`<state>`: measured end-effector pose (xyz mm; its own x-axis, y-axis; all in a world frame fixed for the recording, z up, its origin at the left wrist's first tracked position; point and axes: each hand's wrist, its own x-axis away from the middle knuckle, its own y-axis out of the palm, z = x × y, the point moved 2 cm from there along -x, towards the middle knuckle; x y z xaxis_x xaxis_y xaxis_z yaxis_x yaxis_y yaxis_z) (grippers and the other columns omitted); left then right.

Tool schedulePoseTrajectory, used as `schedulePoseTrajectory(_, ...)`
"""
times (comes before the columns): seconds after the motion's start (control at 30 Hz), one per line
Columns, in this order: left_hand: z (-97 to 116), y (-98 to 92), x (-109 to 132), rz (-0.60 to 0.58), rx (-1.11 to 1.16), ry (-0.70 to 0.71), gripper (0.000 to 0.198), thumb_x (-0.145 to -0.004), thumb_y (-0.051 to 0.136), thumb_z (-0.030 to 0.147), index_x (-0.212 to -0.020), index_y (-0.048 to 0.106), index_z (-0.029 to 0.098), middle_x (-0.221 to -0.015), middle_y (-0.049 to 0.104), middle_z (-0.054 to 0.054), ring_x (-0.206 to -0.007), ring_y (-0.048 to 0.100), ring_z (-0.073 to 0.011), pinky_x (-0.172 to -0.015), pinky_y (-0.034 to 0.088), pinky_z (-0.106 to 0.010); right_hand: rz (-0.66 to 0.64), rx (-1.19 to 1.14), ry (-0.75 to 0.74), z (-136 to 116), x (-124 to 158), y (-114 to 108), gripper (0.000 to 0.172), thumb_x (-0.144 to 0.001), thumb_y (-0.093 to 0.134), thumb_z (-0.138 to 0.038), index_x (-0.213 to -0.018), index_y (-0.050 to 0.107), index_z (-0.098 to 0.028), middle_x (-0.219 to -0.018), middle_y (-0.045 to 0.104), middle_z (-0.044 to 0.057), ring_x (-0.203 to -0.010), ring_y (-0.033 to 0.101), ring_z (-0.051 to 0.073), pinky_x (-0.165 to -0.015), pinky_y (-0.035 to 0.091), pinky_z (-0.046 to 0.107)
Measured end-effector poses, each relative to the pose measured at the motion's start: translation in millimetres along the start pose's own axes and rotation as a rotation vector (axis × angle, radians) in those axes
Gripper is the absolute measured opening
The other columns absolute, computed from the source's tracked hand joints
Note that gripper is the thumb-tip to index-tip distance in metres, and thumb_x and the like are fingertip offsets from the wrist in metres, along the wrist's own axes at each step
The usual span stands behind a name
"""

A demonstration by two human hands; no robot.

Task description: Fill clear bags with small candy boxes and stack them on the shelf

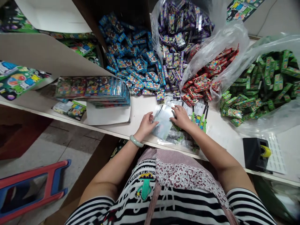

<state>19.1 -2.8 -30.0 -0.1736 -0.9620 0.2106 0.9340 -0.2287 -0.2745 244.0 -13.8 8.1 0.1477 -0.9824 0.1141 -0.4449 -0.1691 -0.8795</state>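
A clear plastic sleeve [164, 123] lies in front of me at the table's near edge, over printed packaging bags [198, 120] with green and black patterns. My left hand [147, 125], with a pale green bangle [136, 141] on its wrist, is at the sleeve's left edge, thumb and fingers apart. Across from it, my right hand [181, 118] rests with spread fingers on the sleeve's right side. Just beyond both hands lie small blue packets [140, 65], purple packets [172, 59] and red packets [199, 84].
Green packets [248, 103] fill a clear bag at the right. Stacked shiny printed packs [93, 89] sit on a white box [109, 114] at the left. A black tape dispenser [254, 154] stands near the right front edge. A red and blue stool [35, 187] is on the floor.
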Motion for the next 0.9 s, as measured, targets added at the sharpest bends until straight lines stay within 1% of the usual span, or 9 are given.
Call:
schedulePoseTrajectory(0.13,2.8,-0.4,4.2,-0.089,0.047,-0.040,0.057,-0.058,0.080,0.022,-0.111,0.061,0.017,-0.090,0.063,-0.002,-0.084,0.060,-0.0164,-0.081,0.050,-0.033,-0.041,0.059,0.003,0.5,19.5,6.0,0.067,-0.082,0.073,-0.031,-0.141,0.051,-0.008,-0.154,0.041,0.023,-0.144,0.034,0.036,-0.119,0.030,0.050)
schedulePoseTrajectory(0.3,9.4,15.6,0.3,-0.150,0.106,-0.071,0.052,-0.057,0.080,0.028,-0.104,0.062,0.015,-0.069,0.058,0.004,-0.065,0.058,-0.0133,-0.067,0.049,-0.029,-0.016,0.035,0.017,2.3,23.1,10.9,0.066,-0.082,0.074,-0.031,-0.140,0.052,-0.010,-0.153,0.043,0.021,-0.143,0.036,0.035,-0.117,0.032,0.051)
schedulePoseTrajectory(0.4,20.4,22.9,1.1,-0.153,0.126,-0.036,0.040,-0.062,0.078,0.033,-0.094,0.063,0.015,-0.073,0.062,0.001,-0.069,0.060,-0.0144,-0.069,0.051,-0.030,0.002,-0.023,0.033,2.2,26.2,5.5,0.063,-0.082,0.074,-0.029,-0.139,0.053,-0.010,-0.153,0.043,0.021,-0.143,0.037,0.034,-0.118,0.032,0.050)
schedulePoseTrajectory(0.47,31.9,26.2,7.9,-0.136,0.131,0.001,0.037,-0.067,0.075,0.034,-0.098,0.065,0.015,-0.082,0.065,-0.002,-0.076,0.062,-0.0154,-0.076,0.053,-0.031,0.055,-0.102,0.039,-1.7,32.3,-1.9,0.058,-0.085,0.071,-0.031,-0.137,0.054,-0.011,-0.150,0.046,0.020,-0.142,0.038,0.033,-0.118,0.032,0.049)
schedulePoseTrajectory(0.57,56.3,34.9,28.4,-0.146,0.049,0.178,0.041,-0.078,0.068,0.034,-0.116,0.065,0.017,-0.094,0.066,-0.004,-0.084,0.063,-0.0169,-0.081,0.054,-0.033,0.115,-0.335,0.024,-13.3,46.9,-12.1,0.054,-0.091,0.062,-0.039,-0.137,0.051,-0.014,-0.142,0.052,0.019,-0.132,0.050,0.028,-0.109,0.043,0.044)
schedulePoseTrajectory(0.63,74.3,45.0,45.1,-0.240,-0.053,0.361,0.041,-0.083,0.065,0.034,-0.122,0.065,0.020,-0.109,0.064,-0.008,-0.101,0.063,-0.0207,-0.091,0.054,-0.036,0.144,-0.491,0.043,-18.8,58.5,-16.7,0.050,-0.093,0.056,-0.043,-0.134,0.051,-0.015,-0.135,0.058,0.017,-0.119,0.059,0.025,-0.098,0.050,0.039)
schedulePoseTrajectory(0.73,92.3,57.4,61.9,-0.427,-0.133,0.545,0.038,-0.087,0.064,0.035,-0.123,0.065,0.022,-0.129,0.060,-0.011,-0.124,0.056,-0.0248,-0.110,0.046,-0.042,0.296,-0.567,0.150,-11.5,75.8,-24.2,0.036,-0.095,0.046,-0.044,-0.114,0.060,-0.018,-0.115,0.067,0.013,-0.104,0.064,0.025,-0.092,0.052,0.040)
schedulePoseTrajectory(0.8,95.5,57.0,60.8,-0.363,-0.126,0.557,0.039,-0.088,0.064,0.037,-0.124,0.063,0.023,-0.131,0.059,-0.011,-0.128,0.054,-0.0252,-0.114,0.043,-0.044,0.408,-0.624,0.230,1.8,85.3,-28.3,0.034,-0.095,0.042,-0.045,-0.108,0.062,-0.020,-0.108,0.070,0.011,-0.103,0.064,0.026,-0.094,0.051,0.042)
schedulePoseTrajectory(0.9,88.0,51.9,45.5,-0.149,-0.020,0.410,0.048,-0.085,0.068,0.041,-0.127,0.057,0.022,-0.128,0.061,-0.011,-0.126,0.055,-0.0257,-0.109,0.046,-0.045,0.492,-0.819,0.295,18.2,90.5,-27.5,0.037,-0.095,0.042,-0.046,-0.115,0.060,-0.021,-0.116,0.070,0.010,-0.110,0.064,0.026,-0.096,0.051,0.042)
